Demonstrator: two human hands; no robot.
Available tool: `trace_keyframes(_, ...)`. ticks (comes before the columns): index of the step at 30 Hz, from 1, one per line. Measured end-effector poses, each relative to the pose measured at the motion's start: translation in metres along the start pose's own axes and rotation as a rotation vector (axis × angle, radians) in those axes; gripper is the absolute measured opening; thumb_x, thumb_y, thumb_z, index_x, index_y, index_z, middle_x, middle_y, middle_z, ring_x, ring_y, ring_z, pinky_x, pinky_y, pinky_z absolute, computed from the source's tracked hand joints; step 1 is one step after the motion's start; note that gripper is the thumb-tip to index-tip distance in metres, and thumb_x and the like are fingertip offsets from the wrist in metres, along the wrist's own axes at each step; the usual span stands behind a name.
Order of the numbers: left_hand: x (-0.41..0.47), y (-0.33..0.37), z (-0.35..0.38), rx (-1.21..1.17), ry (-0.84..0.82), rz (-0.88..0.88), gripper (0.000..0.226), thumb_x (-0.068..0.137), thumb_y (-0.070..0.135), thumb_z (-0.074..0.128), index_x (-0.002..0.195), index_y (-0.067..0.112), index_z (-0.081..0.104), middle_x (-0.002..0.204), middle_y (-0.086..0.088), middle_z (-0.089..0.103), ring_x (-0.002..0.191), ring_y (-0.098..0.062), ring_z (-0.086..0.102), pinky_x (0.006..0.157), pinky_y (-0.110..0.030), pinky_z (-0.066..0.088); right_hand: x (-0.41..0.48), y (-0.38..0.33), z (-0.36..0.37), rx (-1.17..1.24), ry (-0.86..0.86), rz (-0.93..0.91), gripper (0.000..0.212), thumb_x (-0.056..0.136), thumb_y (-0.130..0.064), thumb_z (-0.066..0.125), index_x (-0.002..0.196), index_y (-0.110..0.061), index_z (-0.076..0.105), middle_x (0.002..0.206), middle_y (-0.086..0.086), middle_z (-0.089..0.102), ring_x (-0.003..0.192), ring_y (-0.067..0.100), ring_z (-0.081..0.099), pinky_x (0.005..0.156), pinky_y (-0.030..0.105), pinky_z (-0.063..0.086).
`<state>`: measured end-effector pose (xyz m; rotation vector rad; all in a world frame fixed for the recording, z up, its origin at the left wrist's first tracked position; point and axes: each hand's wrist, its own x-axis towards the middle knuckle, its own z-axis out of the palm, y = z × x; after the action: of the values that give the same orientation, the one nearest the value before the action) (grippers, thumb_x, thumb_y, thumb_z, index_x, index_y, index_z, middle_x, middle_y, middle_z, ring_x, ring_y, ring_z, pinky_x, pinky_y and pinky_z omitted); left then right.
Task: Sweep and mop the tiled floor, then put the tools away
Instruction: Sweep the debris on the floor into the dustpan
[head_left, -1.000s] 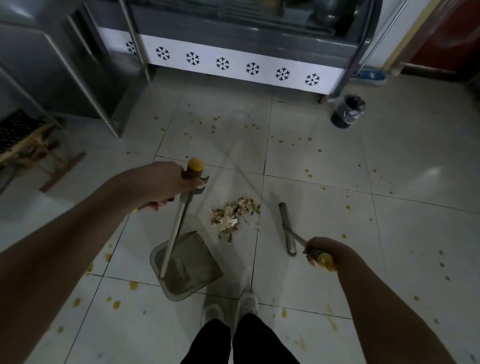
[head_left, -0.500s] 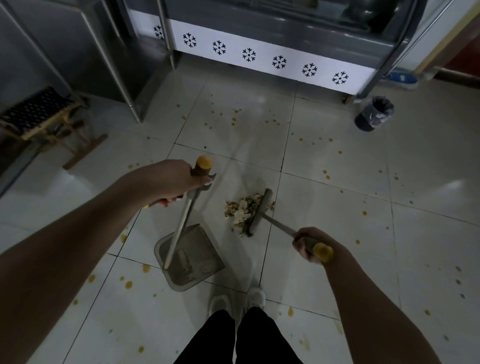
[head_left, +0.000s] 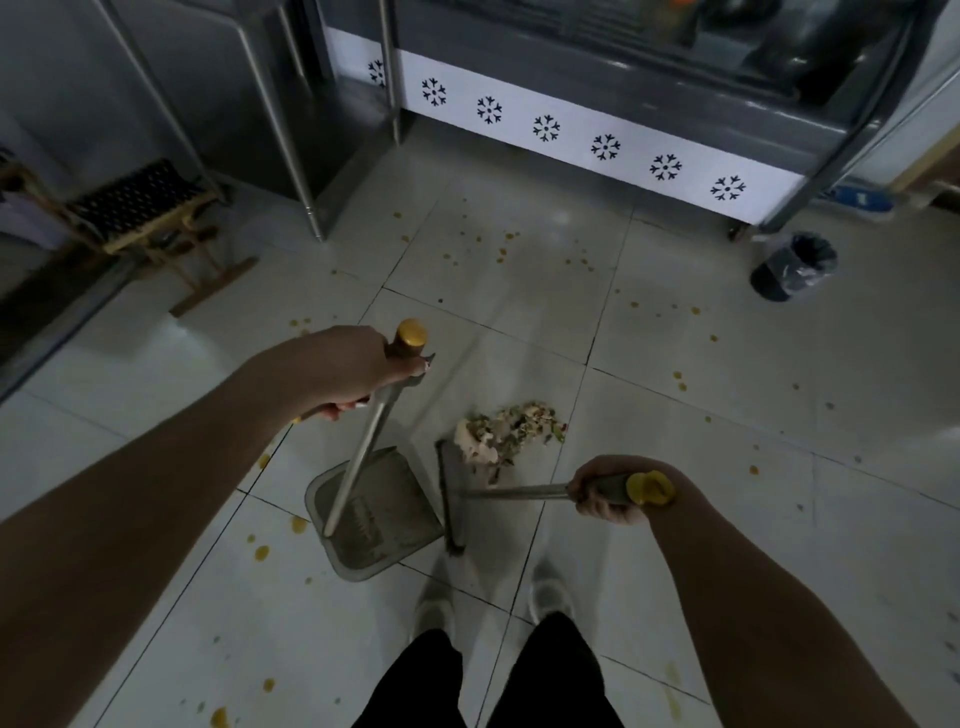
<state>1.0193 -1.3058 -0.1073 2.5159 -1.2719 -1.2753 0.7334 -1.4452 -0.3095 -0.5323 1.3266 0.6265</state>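
**Debris into dustpan: flat lip, short strokes**

With the left hand (head_left: 343, 374) clenched round the top of the dustpan handle (head_left: 367, 449), just under its yellow cap, press the dustpan (head_left: 400, 493) down to seat its open edge flush on the tiled floor (head_left: 675, 338). That edge is apparently the one facing 2 o'clock. Leave no gap beneath it.

Find the debris pile (head_left: 506, 431) on the floor at 1 o'clock from the pan, just beside it and seemingly touching the far end of the broom head (head_left: 450, 504). Cannot tell whether any scraps lie inside the pan yet.

With the right hand (head_left: 608, 496) gripping the broom handle (head_left: 519, 491) near its yellow end, lift the broom head from its place along the pan's 3 o'clock edge. Carry it over the pile and set it down on the far side, at 1 o'clock.

Pull back toward 7 o'clock in short, low strokes, not one hard flick, to avoid scattering the light leafy bits. Ease the pan back a touch after each pull to catch the fine line likely left at the lip.

Mind the shoes (head_left: 550, 592) at 6 o'clock, close to the pan. Leave the yellow spots (head_left: 261, 552) for the mop; probably stuck or wet. For emptying, look to the lined bin (head_left: 792, 265), well apart at 2 o'clock.
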Motion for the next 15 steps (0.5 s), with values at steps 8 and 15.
trace_keyframes(8, 0.0, 0.039, 0.02, -0.059, 0.044, -0.145, 0.043, 0.093, 0.05, 0.044, 0.086, 0.008, 0.056, 0.056, -0.002, 0.042, 0.045, -0.013, 0.038, 0.044, -0.02, 0.037, -0.028, -0.036, -0.051, -0.226, 0.189, 0.034, 0.023, 0.087, -0.007, 0.053, 0.065, -0.001, 0.054, 0.048, 0.011, 0.053, 0.031, 0.016, 0.053, 0.031, 0.019, 0.045)
trace_keyframes(15, 0.001, 0.092, 0.048, -0.237, 0.178, -0.309, 0.04, 0.093, 0.045, 0.047, 0.083, 0.008, 0.054, 0.055, -0.003, 0.039, 0.044, -0.014, 0.034, 0.043, -0.02, 0.032, -0.082, -0.081, -0.121, -0.7, 0.256, 0.084, 0.023, 0.088, -0.01, 0.056, 0.066, -0.006, 0.05, 0.047, 0.007, 0.051, 0.033, 0.012, 0.052, 0.035, 0.017, 0.047)
